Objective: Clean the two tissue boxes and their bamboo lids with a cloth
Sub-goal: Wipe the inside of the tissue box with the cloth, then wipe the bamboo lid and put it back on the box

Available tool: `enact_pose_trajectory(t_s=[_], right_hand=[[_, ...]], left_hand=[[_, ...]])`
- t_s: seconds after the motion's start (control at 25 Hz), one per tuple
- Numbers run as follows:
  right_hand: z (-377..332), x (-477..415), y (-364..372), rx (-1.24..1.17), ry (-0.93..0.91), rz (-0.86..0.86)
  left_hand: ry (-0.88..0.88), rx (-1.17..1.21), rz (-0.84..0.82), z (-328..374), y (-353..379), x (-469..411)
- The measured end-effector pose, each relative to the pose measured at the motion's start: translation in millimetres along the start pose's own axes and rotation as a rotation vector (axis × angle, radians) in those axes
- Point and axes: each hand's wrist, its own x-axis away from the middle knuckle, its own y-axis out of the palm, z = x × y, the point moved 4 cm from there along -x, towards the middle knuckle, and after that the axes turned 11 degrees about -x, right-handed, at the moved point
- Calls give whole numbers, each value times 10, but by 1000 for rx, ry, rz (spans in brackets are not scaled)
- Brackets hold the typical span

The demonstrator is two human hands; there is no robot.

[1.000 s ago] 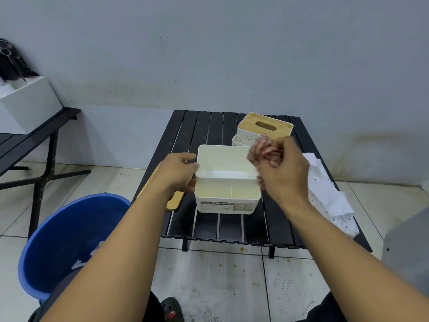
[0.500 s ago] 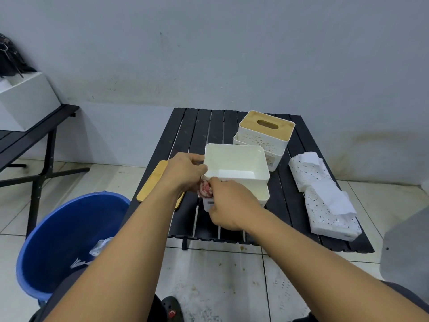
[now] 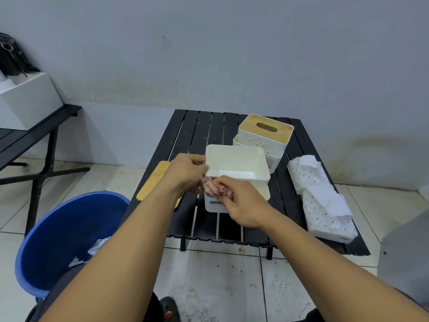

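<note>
head view: left hand (image 3: 185, 173) pinches near-left rim corner of open tissue box (image 3: 236, 163), grip narrow on wall, likely to steady box against rubbing. right hand (image 3: 243, 205) grip wrapped round bunched red-white cloth (image 3: 214, 188), pressing it on box's near outer wall below rim. box sits mid worktop (image 3: 199, 131), lidless. bamboo lid (image 3: 155, 180) lies flat at left, judged set aside for own wipe. second tissue box (image 3: 262, 145) behind-right, lidded. tissue pack (image 3: 320, 198) at right, blue bucket (image 3: 58, 228) on floor.
</note>
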Motion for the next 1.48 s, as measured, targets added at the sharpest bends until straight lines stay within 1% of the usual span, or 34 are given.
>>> enact_pose_trajectory(t_s=[0.04,0.12,0.24,0.28,0.32,0.36,0.4,0.44,0.48,0.56,0.6,0.64,0.72,0.76,0.8,0.92,0.96,1.04,1.08,1.12,1.16,1.24,1.28,1.32,1.4,1.48], right_hand=[[4,41,-76,-194,-29,92],[1,106,-295,-549,9,237],[91,253,-869,-853,1,536],[155,332,-1075,-893,-12,650],[226,423,-1244,-848,8,760],[294,503,-1352,-720,66,850],[360,565,-1401,-544,153,895],[428,578,-1384,-376,238,888],[448,569,-1318,-260,280,840],[485,478,-1093,-118,273,694],[538,409,-976,-42,264,587],[573,358,-843,38,293,436],[663,318,-607,156,402,121],[665,326,-553,163,424,35],[649,338,-555,144,444,9],[582,320,-734,131,419,71],[554,302,-833,112,400,142],[556,224,-1072,59,342,352],[579,174,-1182,95,299,449],[626,118,-1278,186,275,507],[704,61,-1346,311,275,517],[901,-36,-1437,543,353,461],[1028,-64,-1468,601,420,437],[1148,-69,-1495,619,506,423],[1345,-60,-1566,559,702,409],[1498,-44,-1585,487,831,377]], left_hand=[[-1,12,-5,-4,-2,1],[-5,27,-15,-7,-1,2],[-16,8,5,-9,-25,-33],[-16,3,14,-9,-33,-40],[-13,-4,21,-13,-41,-49],[-11,-13,25,-9,-49,-47],[-10,-22,29,0,-47,-41],[-9,-30,34,3,-44,-34],[-5,-37,41,8,-39,-29],[2,-47,54,1,-45,-17],[4,-54,61,-11,-53,-19],[3,-63,68,-29,-59,-25],[7,-101,84,-58,-72,-39],[12,-127,99,-66,-82,-51],[18,-158,109,-67,-83,-61],[30,-235,131,-62,-90,-80],[33,-255,133,-56,-93,-78],[61,-308,140,-38,-88,-82],[87,-343,141,-33,-82,-79],[108,-381,139,-31,-71,-85],[122,-413,136,-32,-64,-83],[133,-459,134,-34,-57,-98],[136,-478,135,-39,-54,-124],[136,-497,136,-43,-56,-133],[135,-522,142,-52,-56,-172],[136,-550,144,-52,-42,-198]])
